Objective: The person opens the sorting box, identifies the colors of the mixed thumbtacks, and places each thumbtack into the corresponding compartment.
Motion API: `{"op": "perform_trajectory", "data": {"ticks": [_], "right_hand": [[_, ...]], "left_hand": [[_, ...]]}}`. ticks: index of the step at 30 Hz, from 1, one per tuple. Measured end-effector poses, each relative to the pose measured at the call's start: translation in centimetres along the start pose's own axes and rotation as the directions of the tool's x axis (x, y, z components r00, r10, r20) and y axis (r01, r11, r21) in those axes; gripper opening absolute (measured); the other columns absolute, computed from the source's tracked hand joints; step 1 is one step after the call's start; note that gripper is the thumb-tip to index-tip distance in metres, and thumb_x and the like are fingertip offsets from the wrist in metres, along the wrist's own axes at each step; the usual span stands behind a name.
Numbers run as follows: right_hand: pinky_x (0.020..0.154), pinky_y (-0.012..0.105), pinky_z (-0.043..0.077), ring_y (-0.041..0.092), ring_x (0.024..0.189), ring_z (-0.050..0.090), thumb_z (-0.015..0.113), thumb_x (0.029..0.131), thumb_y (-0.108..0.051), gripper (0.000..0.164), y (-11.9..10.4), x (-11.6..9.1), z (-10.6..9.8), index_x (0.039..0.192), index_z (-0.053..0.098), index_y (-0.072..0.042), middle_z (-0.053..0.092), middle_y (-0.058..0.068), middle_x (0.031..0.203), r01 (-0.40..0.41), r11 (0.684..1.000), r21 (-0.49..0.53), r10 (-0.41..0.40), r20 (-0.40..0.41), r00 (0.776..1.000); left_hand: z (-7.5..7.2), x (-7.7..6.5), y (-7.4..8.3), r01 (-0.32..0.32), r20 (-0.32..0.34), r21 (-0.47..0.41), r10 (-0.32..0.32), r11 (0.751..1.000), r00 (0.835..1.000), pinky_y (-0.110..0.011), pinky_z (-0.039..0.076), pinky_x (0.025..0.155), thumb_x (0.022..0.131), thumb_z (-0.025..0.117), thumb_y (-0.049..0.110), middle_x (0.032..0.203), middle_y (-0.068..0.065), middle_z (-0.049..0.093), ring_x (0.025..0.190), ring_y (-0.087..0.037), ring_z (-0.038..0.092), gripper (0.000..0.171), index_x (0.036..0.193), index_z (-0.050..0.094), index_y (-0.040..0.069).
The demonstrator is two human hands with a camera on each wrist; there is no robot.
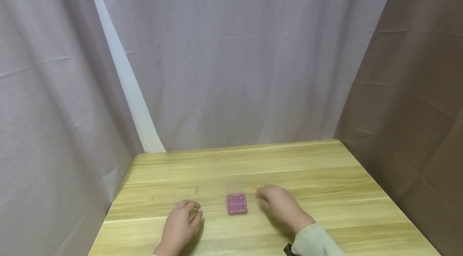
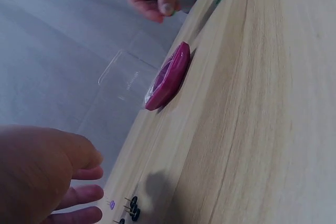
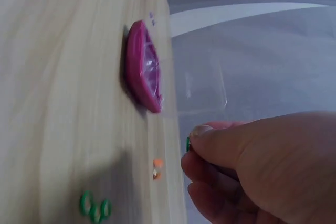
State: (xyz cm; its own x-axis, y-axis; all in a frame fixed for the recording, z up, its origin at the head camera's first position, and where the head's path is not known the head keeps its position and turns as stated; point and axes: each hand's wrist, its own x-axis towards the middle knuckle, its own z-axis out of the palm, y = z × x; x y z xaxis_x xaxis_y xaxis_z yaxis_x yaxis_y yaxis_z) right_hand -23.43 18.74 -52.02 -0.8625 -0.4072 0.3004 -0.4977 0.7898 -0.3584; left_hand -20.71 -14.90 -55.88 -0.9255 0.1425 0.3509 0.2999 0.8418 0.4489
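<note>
A small pink compartment box (image 2: 181,72) lies on the table between my hands, its clear lid (image 3: 202,85) swung up at the far side. My right hand (image 1: 282,205), to the right of the box, pinches a tiny green thumbtack (image 3: 188,144) between thumb and forefinger, mostly hidden by the fingertips. Left of the box, my left hand (image 1: 180,224) hovers low with loosely bent fingers and nothing in them. Close under it are several black thumbtacks (image 2: 135,213), pins upward, and a purple thumbtack (image 2: 112,204).
On the wooden table (image 1: 311,159), several green thumbtacks (image 3: 95,214) lie near my right hand. Small orange pieces (image 3: 157,163) lie farther out on the right. Grey curtains (image 1: 235,67) hang behind and at both sides of the table.
</note>
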Motion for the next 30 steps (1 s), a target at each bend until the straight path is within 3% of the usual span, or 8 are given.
{"op": "perform_trajectory", "data": {"ticks": [5, 11, 17, 24, 30], "right_hand": [[0.085, 0.042, 0.058, 0.011, 0.09, 0.062, 0.069, 0.089, -0.016, 0.01, -1.0, 1.0, 0.6, 0.098, 0.073, -0.017, 0.072, -0.005, 0.096, 0.009, 1.0, 0.022, -0.008, -0.012, 1.0], [0.079, 0.039, 0.059, 0.008, 0.083, 0.061, 0.068, 0.089, -0.016, 0.007, -1.8, 1.9, 2.2, 0.094, 0.073, -0.018, 0.071, -0.008, 0.09, 0.034, 0.999, 0.026, -0.034, 0.021, 0.999], [0.07, 0.034, 0.058, 0.004, 0.074, 0.056, 0.068, 0.089, -0.017, 0.004, -2.6, 2.4, 3.6, 0.089, 0.071, -0.02, 0.066, -0.011, 0.081, 0.057, 0.998, 0.018, -0.058, 0.053, 0.997], [0.071, 0.031, 0.058, 0.002, 0.073, 0.054, 0.067, 0.09, -0.019, 0.009, -2.6, 2.8, 4.8, 0.096, 0.073, -0.021, 0.064, -0.014, 0.081, 0.052, 0.998, 0.022, -0.054, 0.085, 0.995], [0.07, 0.031, 0.058, 0.002, 0.074, 0.055, 0.071, 0.087, -0.019, 0.006, -2.4, 3.1, 5.2, 0.091, 0.07, -0.024, 0.065, -0.014, 0.082, 0.057, 0.998, 0.006, -0.057, 0.09, 0.994]], "left_hand": [[0.0, 0.2, 0.1, 0.01, -0.005, -0.039, -0.01, 0.999, 1.0, -0.042, 0.058, 0.081, 0.085, 0.072, 0.02, 0.095, 0.003, 0.069, 0.089, -0.016, 0.059, 0.007, 0.091, 0.07, 0.018], [-0.1, 0.2, 0.3, 0.005, -0.014, -0.048, -0.006, 0.999, 1.0, -0.039, 0.058, 0.076, 0.083, 0.072, 0.018, 0.089, 0.004, 0.067, 0.084, -0.015, 0.059, 0.007, 0.088, 0.067, 0.019], [0.0, 0.0, 0.3, 0.001, -0.006, -0.048, -0.001, 0.999, 1.0, -0.039, 0.058, 0.075, 0.084, 0.072, 0.018, 0.088, 0.004, 0.067, 0.084, -0.014, 0.058, 0.008, 0.091, 0.067, 0.017], [0.2, -0.2, 0.4, 0.006, 0.004, -0.055, -0.006, 0.998, 1.0, -0.038, 0.058, 0.074, 0.085, 0.072, 0.02, 0.09, 0.003, 0.067, 0.084, -0.014, 0.058, 0.011, 0.095, 0.07, 0.015], [0.1, 0.1, 0.4, 0.012, -0.003, -0.052, -0.013, 0.999, 1.0, -0.039, 0.057, 0.076, 0.085, 0.072, 0.021, 0.092, 0.002, 0.067, 0.085, -0.015, 0.059, 0.014, 0.098, 0.07, 0.016]]}}
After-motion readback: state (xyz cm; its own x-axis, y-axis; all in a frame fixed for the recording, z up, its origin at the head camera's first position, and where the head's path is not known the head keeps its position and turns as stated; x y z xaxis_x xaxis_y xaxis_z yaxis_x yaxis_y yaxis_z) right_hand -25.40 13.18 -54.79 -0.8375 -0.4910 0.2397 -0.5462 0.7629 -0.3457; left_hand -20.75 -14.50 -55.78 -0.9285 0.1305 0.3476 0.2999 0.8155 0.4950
